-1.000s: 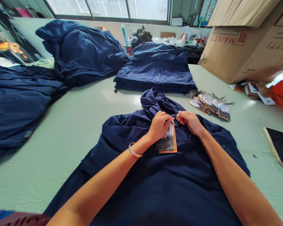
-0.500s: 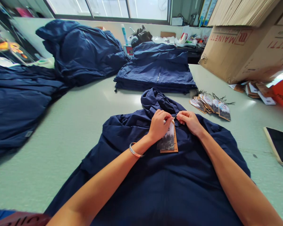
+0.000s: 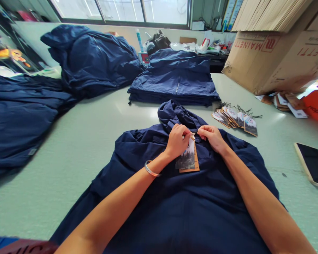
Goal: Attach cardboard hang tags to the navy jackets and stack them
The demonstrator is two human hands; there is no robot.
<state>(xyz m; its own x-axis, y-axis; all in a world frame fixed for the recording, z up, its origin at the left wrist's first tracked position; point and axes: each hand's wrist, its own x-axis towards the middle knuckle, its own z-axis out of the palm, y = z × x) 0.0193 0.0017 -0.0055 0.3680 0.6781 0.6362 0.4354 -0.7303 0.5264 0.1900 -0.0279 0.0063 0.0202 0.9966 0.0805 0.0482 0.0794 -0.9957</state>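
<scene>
A navy hooded jacket (image 3: 185, 197) lies spread on the table in front of me, its hood pointing away. At its collar my left hand (image 3: 178, 140) is closed in a pinch on the top of a hang tag (image 3: 187, 158), which shows a forest picture with a brown card behind it. Just to the right, my right hand (image 3: 210, 137) pinches a dark string close to the tag's top. The fingertips of both hands are a short gap apart. Exactly where the string runs at the collar is too small to make out.
Several more hang tags (image 3: 237, 119) with black strings lie fanned out at right. A folded navy stack (image 3: 175, 79) sits behind the jacket, with more navy garments (image 3: 95, 63) at left. A phone (image 3: 314, 164) and a big cardboard box (image 3: 267, 60) are on the right.
Both hands stay at the collar with almost the same grip. The left fingertips have shifted slightly left, away from the right ones. The whole view has moved a little.
</scene>
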